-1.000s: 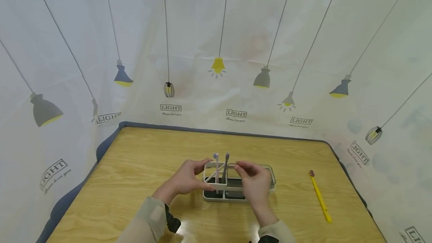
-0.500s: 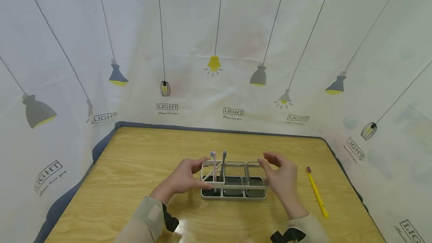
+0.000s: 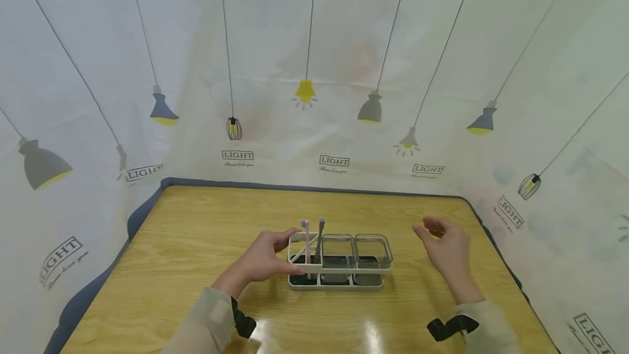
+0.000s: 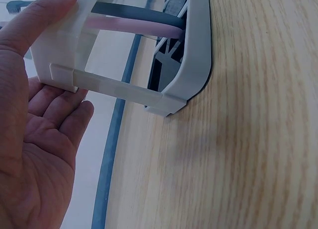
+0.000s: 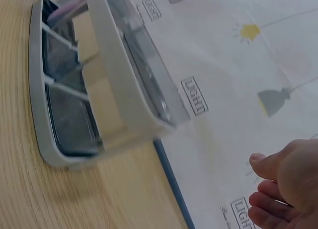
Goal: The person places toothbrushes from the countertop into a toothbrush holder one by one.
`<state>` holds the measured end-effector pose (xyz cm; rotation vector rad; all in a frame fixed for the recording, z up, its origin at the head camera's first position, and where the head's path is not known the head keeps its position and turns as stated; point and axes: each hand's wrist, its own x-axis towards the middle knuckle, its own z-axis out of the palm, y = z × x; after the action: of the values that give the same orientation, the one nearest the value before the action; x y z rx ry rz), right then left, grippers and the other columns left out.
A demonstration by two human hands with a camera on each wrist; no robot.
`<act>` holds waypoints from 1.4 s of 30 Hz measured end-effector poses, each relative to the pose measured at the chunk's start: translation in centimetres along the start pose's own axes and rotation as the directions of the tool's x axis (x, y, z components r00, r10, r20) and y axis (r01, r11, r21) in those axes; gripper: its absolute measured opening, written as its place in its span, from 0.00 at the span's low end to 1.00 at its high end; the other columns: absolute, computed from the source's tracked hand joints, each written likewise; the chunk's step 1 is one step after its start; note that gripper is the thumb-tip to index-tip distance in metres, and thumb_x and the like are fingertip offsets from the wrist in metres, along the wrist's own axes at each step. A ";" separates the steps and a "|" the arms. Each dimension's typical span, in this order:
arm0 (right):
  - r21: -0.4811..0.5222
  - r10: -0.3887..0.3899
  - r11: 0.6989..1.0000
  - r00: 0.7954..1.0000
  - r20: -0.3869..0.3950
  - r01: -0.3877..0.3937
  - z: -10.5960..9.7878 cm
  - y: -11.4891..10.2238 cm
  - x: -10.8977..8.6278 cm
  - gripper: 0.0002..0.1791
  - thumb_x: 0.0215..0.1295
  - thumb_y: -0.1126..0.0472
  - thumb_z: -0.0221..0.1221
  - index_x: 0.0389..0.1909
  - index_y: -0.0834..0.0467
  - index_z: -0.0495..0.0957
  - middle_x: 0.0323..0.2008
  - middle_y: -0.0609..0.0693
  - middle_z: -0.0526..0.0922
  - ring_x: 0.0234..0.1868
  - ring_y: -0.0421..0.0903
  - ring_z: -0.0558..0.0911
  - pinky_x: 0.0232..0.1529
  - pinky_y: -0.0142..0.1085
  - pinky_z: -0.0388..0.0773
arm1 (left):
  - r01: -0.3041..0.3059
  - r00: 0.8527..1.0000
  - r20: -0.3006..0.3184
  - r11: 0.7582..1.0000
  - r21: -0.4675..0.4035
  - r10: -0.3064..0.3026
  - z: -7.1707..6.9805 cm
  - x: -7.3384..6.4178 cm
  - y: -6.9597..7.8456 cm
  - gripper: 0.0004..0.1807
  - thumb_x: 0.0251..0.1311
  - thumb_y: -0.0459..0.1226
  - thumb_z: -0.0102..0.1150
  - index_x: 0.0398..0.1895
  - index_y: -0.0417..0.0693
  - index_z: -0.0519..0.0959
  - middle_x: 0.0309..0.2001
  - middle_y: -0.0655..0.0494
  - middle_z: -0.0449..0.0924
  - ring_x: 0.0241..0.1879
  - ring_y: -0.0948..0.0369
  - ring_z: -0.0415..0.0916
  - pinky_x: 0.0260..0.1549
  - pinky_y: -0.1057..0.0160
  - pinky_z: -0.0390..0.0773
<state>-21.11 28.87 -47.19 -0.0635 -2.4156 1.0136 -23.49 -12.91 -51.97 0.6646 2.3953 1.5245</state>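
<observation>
A two-tier toothbrush holder [image 3: 346, 270] with a white top frame and a dark-lined base stands on the table. My left hand [image 3: 262, 260] grips its top frame at the left end, thumb in front and fingers behind, as the left wrist view also shows. Two toothbrushes stand upright in the left section, one pink [image 3: 308, 243] and one dark grey [image 3: 320, 236]. Clear cups, one in the middle slot [image 3: 338, 250] and one in the right slot [image 3: 373, 249], fill the other sections. Off to the right, my right hand [image 3: 448, 253] hovers with loosely bent fingers, holding nothing.
The wooden table [image 3: 236, 206] has a blue edge at the back and sides. White sheeting [image 3: 275, 59] printed with lamps surrounds it. The yellow toothbrush seen earlier on the right is hidden behind my right hand and forearm.
My right hand has left the clear cup in the holder and moved right, over where the yellow toothbrush lay. The left hand keeps its grip. The view has shifted slightly.
</observation>
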 end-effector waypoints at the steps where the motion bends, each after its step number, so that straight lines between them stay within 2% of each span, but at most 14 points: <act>1: -0.002 0.004 1.000 1.000 0.003 -0.004 -0.1 0.4 0.2 0.18 0.66 0.61 0.74 0.50 0.70 0.87 0.44 0.65 0.89 0.44 0.62 0.89 0.42 0.20 0.79 | 0.000 1.000 -0.001 1.000 0.002 0.000 -0.1 0.0 0.0 0.55 0.49 0.52 0.86 0.78 0.43 0.69 0.76 0.47 0.67 0.72 0.46 0.69 0.68 0.47 0.72; 3: -0.017 0.021 1.000 1.000 0.013 -0.021 -0.4 1.1 0.6 0.18 0.67 0.61 0.74 0.51 0.70 0.86 0.45 0.66 0.89 0.45 0.62 0.89 0.39 0.15 0.74 | 0.003 1.000 -0.001 1.000 0.004 -0.003 -0.2 -0.1 -0.1 0.55 0.48 0.52 0.86 0.78 0.44 0.69 0.76 0.47 0.67 0.72 0.47 0.69 0.67 0.47 0.72; 4: -0.025 0.036 0.999 0.999 0.018 -0.036 -0.6 1.5 0.7 0.18 0.68 0.61 0.73 0.51 0.70 0.86 0.45 0.67 0.88 0.45 0.62 0.88 0.39 0.18 0.76 | 0.003 1.000 0.000 1.000 0.004 -0.003 -0.2 0.0 -0.2 0.56 0.48 0.53 0.86 0.78 0.44 0.69 0.76 0.47 0.67 0.72 0.47 0.69 0.67 0.47 0.72; 7: -0.059 0.098 0.994 0.994 0.041 -0.095 -1.0 2.9 1.2 0.19 0.69 0.60 0.72 0.53 0.71 0.85 0.46 0.67 0.87 0.46 0.62 0.87 0.41 0.32 0.84 | 0.005 1.000 0.003 1.000 0.007 -0.005 -0.3 0.0 -0.3 0.56 0.48 0.53 0.86 0.79 0.43 0.68 0.76 0.47 0.67 0.72 0.48 0.69 0.67 0.48 0.72; 10: -0.089 0.147 0.986 0.987 0.063 -0.141 -1.1 4.5 1.7 0.19 0.70 0.60 0.70 0.53 0.72 0.85 0.46 0.68 0.87 0.45 0.63 0.87 0.42 0.47 0.87 | 0.011 1.000 0.002 1.000 0.011 -0.011 -0.4 0.1 -0.4 0.56 0.48 0.53 0.86 0.79 0.44 0.69 0.76 0.48 0.68 0.72 0.49 0.70 0.68 0.48 0.72; 14: -0.131 0.200 0.974 0.974 0.105 -0.186 -1.0 7.0 2.0 0.20 0.71 0.60 0.69 0.52 0.75 0.84 0.46 0.70 0.86 0.44 0.65 0.87 0.42 0.52 0.87 | 0.003 1.000 0.006 1.000 0.010 -0.003 -0.4 0.1 -0.3 0.55 0.48 0.52 0.86 0.78 0.43 0.69 0.76 0.47 0.67 0.72 0.49 0.70 0.68 0.48 0.72; 19: -0.207 0.280 0.947 0.946 0.165 -0.244 -1.0 9.7 1.8 0.23 0.73 0.58 0.67 0.52 0.78 0.81 0.47 0.73 0.84 0.47 0.69 0.83 0.47 0.60 0.83 | -0.016 1.000 0.018 1.000 0.017 0.016 -0.3 0.1 0.0 0.54 0.50 0.52 0.85 0.78 0.43 0.69 0.76 0.46 0.67 0.72 0.49 0.70 0.68 0.48 0.72; 23: -0.248 0.282 0.941 0.936 0.209 -0.228 -1.2 11.2 1.2 0.23 0.72 0.59 0.66 0.49 0.80 0.82 0.47 0.75 0.84 0.49 0.73 0.82 0.47 0.62 0.83 | -0.021 0.999 0.026 1.000 0.017 0.020 -0.1 0.1 0.1 0.54 0.50 0.51 0.85 0.78 0.43 0.69 0.75 0.46 0.68 0.72 0.51 0.70 0.68 0.49 0.72; 28: -0.288 0.297 0.931 0.926 0.232 -0.226 -1.1 12.0 0.7 0.20 0.69 0.59 0.66 0.40 0.78 0.85 0.44 0.76 0.85 0.48 0.74 0.82 0.45 0.63 0.82 | -0.015 0.999 0.031 1.000 -0.006 0.015 0.1 -0.1 0.0 0.53 0.50 0.50 0.85 0.78 0.43 0.69 0.76 0.46 0.68 0.72 0.51 0.70 0.69 0.49 0.71; 32: -0.310 0.340 0.915 0.905 0.255 -0.257 -0.9 12.0 1.1 0.18 0.66 0.63 0.68 0.40 0.79 0.84 0.42 0.74 0.85 0.47 0.73 0.81 0.44 0.62 0.81 | -0.016 1.000 0.023 1.000 0.008 0.015 0.0 -0.1 0.0 0.53 0.51 0.51 0.85 0.78 0.43 0.69 0.76 0.46 0.68 0.72 0.51 0.70 0.68 0.48 0.72; 34: -0.320 0.348 0.911 0.900 0.262 -0.259 -0.7 11.9 1.3 0.17 0.65 0.64 0.68 0.39 0.79 0.85 0.42 0.74 0.86 0.48 0.73 0.81 0.49 0.63 0.79 | -0.016 1.000 0.017 1.000 0.019 0.015 -0.1 -0.1 0.1 0.53 0.50 0.51 0.85 0.78 0.43 0.69 0.75 0.47 0.68 0.72 0.51 0.71 0.68 0.49 0.72; 39: -0.328 0.325 0.915 0.909 0.262 -0.233 -0.3 11.9 1.7 0.13 0.61 0.68 0.65 0.38 0.77 0.86 0.43 0.71 0.87 0.50 0.75 0.81 0.55 0.65 0.76 | -0.010 1.000 0.012 1.000 0.026 0.009 -0.3 -0.1 0.2 0.54 0.50 0.51 0.86 0.78 0.42 0.69 0.75 0.46 0.69 0.71 0.50 0.71 0.68 0.49 0.72; 42: -0.325 0.324 0.916 0.909 0.261 -0.234 -0.1 12.1 1.7 0.13 0.59 0.69 0.63 0.37 0.77 0.87 0.42 0.71 0.87 0.50 0.75 0.81 0.53 0.64 0.79 | -0.006 1.000 0.014 1.000 0.018 0.006 -0.4 -0.1 0.2 0.55 0.50 0.50 0.86 0.78 0.41 0.68 0.75 0.46 0.69 0.71 0.50 0.71 0.68 0.49 0.72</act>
<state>-24.37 38.02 -54.59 -0.3951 -2.8950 0.8310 -23.50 -13.22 -51.62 0.6845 2.4017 1.4981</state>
